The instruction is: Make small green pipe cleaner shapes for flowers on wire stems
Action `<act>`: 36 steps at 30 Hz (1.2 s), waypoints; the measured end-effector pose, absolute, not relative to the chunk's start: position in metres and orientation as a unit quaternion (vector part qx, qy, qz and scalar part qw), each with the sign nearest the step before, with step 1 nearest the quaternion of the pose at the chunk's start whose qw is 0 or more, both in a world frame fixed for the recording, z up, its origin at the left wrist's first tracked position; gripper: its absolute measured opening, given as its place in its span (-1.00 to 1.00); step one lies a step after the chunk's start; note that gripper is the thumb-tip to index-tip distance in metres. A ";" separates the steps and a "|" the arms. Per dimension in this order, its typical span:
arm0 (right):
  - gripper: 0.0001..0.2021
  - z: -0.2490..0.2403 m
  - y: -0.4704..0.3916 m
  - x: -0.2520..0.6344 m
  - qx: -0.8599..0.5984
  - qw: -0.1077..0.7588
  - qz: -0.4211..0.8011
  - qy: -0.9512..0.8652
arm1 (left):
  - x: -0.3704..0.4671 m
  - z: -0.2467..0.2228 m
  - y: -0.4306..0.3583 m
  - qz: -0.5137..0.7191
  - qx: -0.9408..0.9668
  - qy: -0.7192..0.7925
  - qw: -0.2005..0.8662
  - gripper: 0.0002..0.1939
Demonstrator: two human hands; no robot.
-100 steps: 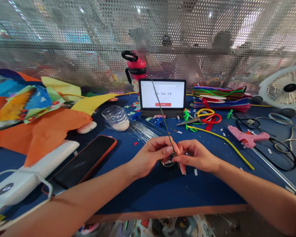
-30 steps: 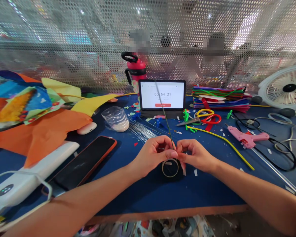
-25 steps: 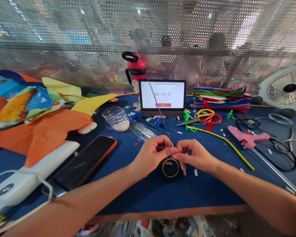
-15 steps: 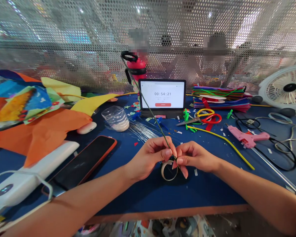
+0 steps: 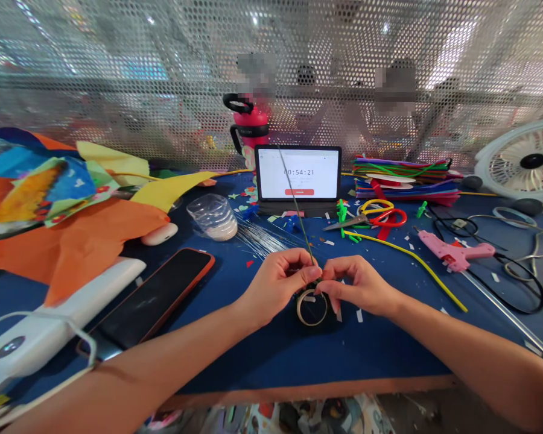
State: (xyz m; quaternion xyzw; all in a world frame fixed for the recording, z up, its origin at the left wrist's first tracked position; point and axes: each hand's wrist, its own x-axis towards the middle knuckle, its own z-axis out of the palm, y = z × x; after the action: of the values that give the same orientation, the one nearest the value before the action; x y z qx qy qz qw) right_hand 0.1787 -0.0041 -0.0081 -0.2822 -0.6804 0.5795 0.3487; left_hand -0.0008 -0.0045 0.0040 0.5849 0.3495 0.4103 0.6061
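watching remotely, i see left hand (image 5: 274, 289) and right hand (image 5: 364, 286) pinching the green stem (image 5: 306, 241), which could spin loose if fingers (image 5: 308, 275) slacken.

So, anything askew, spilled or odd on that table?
Mostly litter: small white paper scraps lie strewn across the blue tabletop, one beside the right hand. The pink glue gun lies on its side. No damage stands out.

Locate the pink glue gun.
Head view, right side: the pink glue gun lies on the blue table, just right of the yellow strip and nearer the camera than the white fan.
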 end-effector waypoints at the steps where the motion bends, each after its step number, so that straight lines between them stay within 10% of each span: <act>1: -0.76 -0.009 -0.004 0.179 -0.273 0.342 0.598 -0.671 | -0.001 0.005 -0.005 0.413 0.579 0.335 0.618 -0.79; 36: -0.70 -0.012 -0.005 0.178 -0.246 0.333 0.669 -0.617 | 0.000 0.005 -0.008 0.405 0.554 0.299 0.662 -0.82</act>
State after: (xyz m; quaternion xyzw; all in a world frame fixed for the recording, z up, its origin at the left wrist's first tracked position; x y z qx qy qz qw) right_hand 0.1783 -0.0049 -0.0123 -0.2458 -0.6169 0.6693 0.3333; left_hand -0.0003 -0.0077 0.0050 0.5544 0.2995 0.4053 0.6623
